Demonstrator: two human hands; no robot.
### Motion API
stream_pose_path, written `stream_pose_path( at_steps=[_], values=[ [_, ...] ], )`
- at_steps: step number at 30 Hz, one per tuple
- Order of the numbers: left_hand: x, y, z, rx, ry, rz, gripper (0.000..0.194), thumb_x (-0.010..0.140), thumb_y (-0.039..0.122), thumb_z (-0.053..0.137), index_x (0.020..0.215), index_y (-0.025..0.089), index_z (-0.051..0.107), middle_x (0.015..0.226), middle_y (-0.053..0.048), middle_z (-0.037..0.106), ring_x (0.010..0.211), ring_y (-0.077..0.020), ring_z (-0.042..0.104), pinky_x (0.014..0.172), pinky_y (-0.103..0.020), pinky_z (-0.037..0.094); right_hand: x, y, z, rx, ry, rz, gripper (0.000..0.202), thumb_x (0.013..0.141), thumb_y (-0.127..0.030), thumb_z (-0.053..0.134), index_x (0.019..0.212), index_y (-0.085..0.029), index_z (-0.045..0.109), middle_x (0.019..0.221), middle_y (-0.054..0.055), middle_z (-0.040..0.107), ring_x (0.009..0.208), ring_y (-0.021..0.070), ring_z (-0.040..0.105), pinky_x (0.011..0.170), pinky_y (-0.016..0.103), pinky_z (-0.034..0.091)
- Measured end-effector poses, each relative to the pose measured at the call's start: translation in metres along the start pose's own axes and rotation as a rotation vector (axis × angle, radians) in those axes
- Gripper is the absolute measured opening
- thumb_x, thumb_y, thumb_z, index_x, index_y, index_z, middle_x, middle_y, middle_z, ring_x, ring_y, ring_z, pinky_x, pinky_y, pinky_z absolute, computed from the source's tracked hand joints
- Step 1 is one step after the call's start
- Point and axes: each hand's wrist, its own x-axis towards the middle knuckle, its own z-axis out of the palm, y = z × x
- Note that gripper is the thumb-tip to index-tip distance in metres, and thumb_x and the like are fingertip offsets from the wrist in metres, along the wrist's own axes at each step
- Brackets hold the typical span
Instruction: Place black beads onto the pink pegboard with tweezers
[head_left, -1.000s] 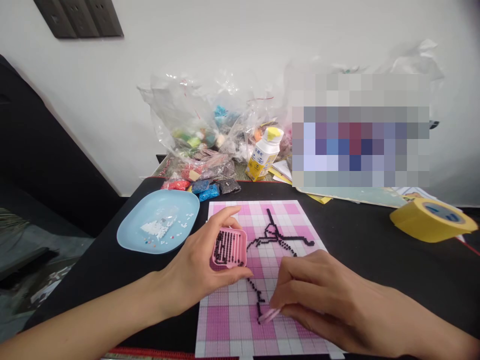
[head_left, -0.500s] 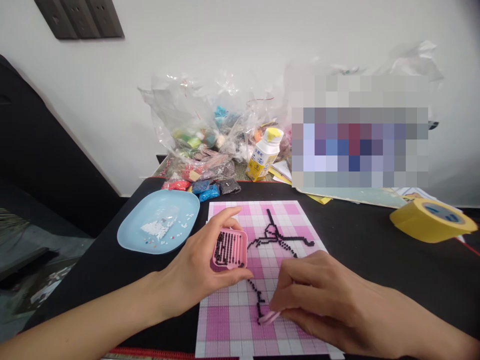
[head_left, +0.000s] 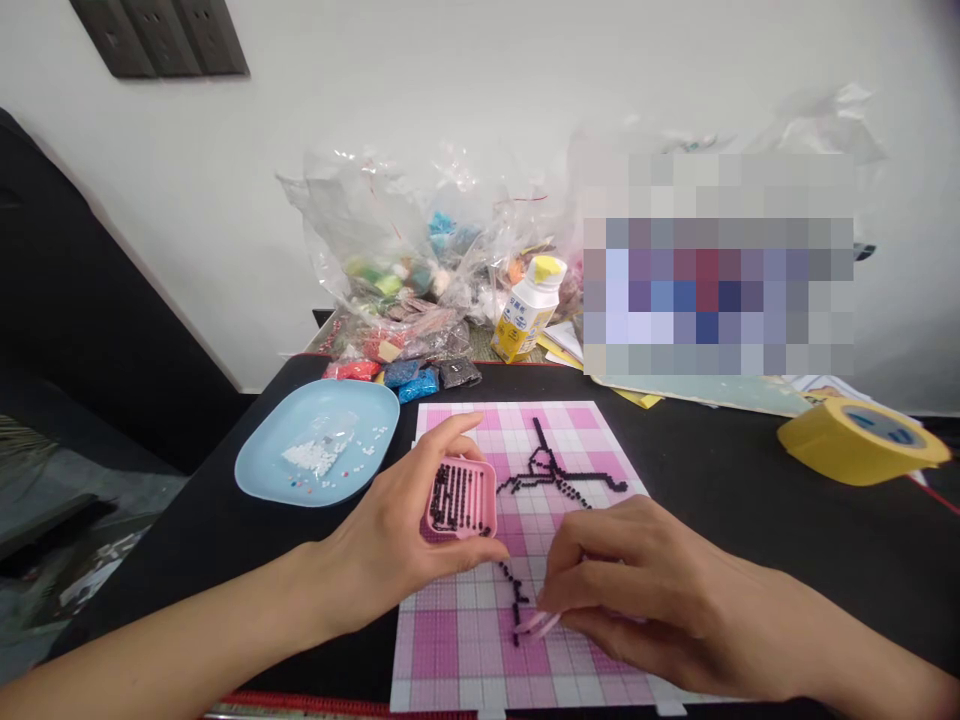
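My left hand grips a small pink ridged bead tray by its sides, thumb at the near edge and fingers around the far one. Black beads sit in its grooves, mostly toward the left. Pinched in my right hand are pink tweezers, their tips low over the pegboard beside the lower end of a black bead line. The pink-and-white checked pegboard lies under both hands. More black beads form branching lines on its upper half; part of the outline is hidden behind my hands.
A blue plate with white beads and a small clear bag stands left of the pegboard. Behind are bead packets, clear plastic bags and a yellow-and-white bottle. A yellow tape roll lies at right.
The tweezers in my right hand have lifted slightly away from the lower end of the bead line, and their tips are spread wider. My left hand and the tray have barely moved.
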Motion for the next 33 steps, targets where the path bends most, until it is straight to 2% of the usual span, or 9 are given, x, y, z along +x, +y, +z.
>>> stream_pose_path(
  at_steps=[5,9,11,15,17,20,23,25,33],
  values=[
    [-0.002,0.005,-0.001,0.006,0.006,0.018,0.079,0.078,0.051,0.077,0.141,0.038,0.031,0.117,-0.001,0.059,0.096,-0.0222,0.062,0.095,-0.040,0.049,-0.002,0.006,-0.002,0.034,0.186,0.004,0.016,0.098,-0.016,0.047,0.110,-0.020,0.058,0.094,0.004,0.064,0.081,0.0100,0.062,0.069,0.021,0.048],
    [-0.013,0.024,-0.002,-0.030,-0.020,-0.069,0.084,0.072,0.054,0.080,0.139,0.047,0.030,0.113,0.002,0.062,0.098,-0.0234,0.063,0.093,-0.041,0.049,-0.009,0.004,-0.006,-0.122,0.356,0.107,0.013,0.097,-0.018,0.050,0.109,-0.020,0.055,0.086,0.000,0.066,0.066,0.0079,0.060,0.059,0.019,0.045],
    [-0.022,0.035,-0.002,-0.037,-0.022,-0.140,0.089,0.066,0.057,0.083,0.138,0.051,0.031,0.113,0.003,0.064,0.104,-0.0273,0.062,0.097,-0.048,0.046,-0.016,-0.004,-0.003,-0.180,0.423,0.152,0.014,0.097,-0.018,0.050,0.110,-0.021,0.055,0.085,-0.001,0.066,0.065,0.0080,0.060,0.058,0.019,0.045],
    [-0.047,0.045,0.004,-0.069,0.033,-0.285,0.090,0.061,0.051,0.088,0.133,0.053,0.034,0.110,0.005,0.066,0.100,-0.0284,0.063,0.094,-0.050,0.048,-0.030,-0.024,0.015,-0.220,0.606,0.285,0.019,0.096,-0.017,0.051,0.114,-0.022,0.057,0.094,0.002,0.067,0.081,0.0118,0.065,0.069,0.021,0.050],
    [-0.059,0.043,0.010,-0.112,0.078,-0.304,0.096,0.058,0.045,0.091,0.134,0.052,0.034,0.109,0.005,0.067,0.103,-0.0290,0.063,0.091,-0.046,0.050,-0.033,-0.031,0.028,-0.240,0.673,0.263,0.018,0.096,-0.015,0.049,0.109,-0.022,0.059,0.094,0.003,0.067,0.085,0.0137,0.065,0.072,0.024,0.051],
    [-0.070,0.037,0.021,-0.080,0.156,-0.309,0.092,0.059,0.032,0.092,0.133,0.047,0.039,0.109,0.004,0.068,0.096,-0.0263,0.065,0.089,-0.044,0.051,-0.029,-0.035,0.047,-0.363,0.773,0.233,0.023,0.092,-0.010,0.050,0.102,-0.025,0.064,0.086,0.001,0.065,0.075,0.0134,0.061,0.070,0.028,0.047],
    [-0.074,0.033,0.028,-0.075,0.187,-0.315,0.087,0.061,0.019,0.088,0.133,0.041,0.045,0.108,0.002,0.069,0.093,-0.0242,0.066,0.089,-0.040,0.052,-0.017,-0.037,0.062,-0.430,0.827,0.229,0.024,0.093,-0.011,0.051,0.106,-0.024,0.066,0.084,0.002,0.063,0.072,0.0128,0.059,0.062,0.025,0.044],
    [-0.075,0.032,0.030,-0.082,0.200,-0.312,0.085,0.062,0.015,0.084,0.133,0.041,0.046,0.107,0.003,0.069,0.094,-0.0236,0.066,0.091,-0.039,0.051,-0.009,-0.038,0.069,-0.434,0.847,0.226,0.021,0.093,-0.011,0.054,0.105,-0.022,0.066,0.083,0.003,0.063,0.071,0.0130,0.058,0.063,0.026,0.044],
    [-0.079,0.030,0.033,-0.091,0.216,-0.293,0.088,0.064,0.013,0.081,0.134,0.049,0.040,0.109,0.009,0.067,0.096,-0.0198,0.065,0.092,-0.035,0.047,0.001,-0.043,0.084,-0.400,0.852,0.274,0.015,0.092,-0.012,0.058,0.100,-0.018,0.069,0.081,0.003,0.065,0.067,0.0124,0.058,0.057,0.024,0.045]
  ],
)
